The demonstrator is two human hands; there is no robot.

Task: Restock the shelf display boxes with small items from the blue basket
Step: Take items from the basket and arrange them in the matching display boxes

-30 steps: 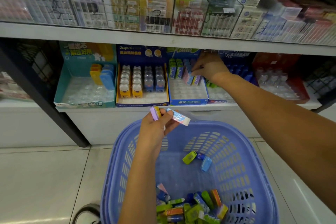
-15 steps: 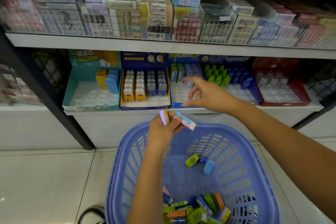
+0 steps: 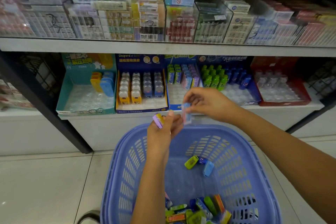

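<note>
A: Blue basket (image 3: 254, 152) lower centre; loose small items (image 3: 198, 211) at bottom edge.
B: Left hand (image 3: 164, 127) gripping purple-yellow packs (image 3: 157, 120); right hand (image 3: 205, 103) pinching pale blue-pink pack (image 3: 187, 113).
A: Beyond, centre: navy display box (image 3: 141, 82), "Gaspard" legible; remaining print blurred.

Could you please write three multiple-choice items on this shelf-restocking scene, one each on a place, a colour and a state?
1. Where is the blue plastic basket?
A. On the floor below the shelf
B. On the top shelf
C. Inside a display box

2. What colour is the rightmost cardboard display box?
A. Teal
B. Red
C. Yellow

3. What is the right hand doing?
A. Hanging idle
B. Resting on the basket
C. Pinching a pale blue-and-pink packet

Key: 1 A, it stands on the tiles; 2 B, its walls are red; 3 C, its fingertips grip the packet.
</note>
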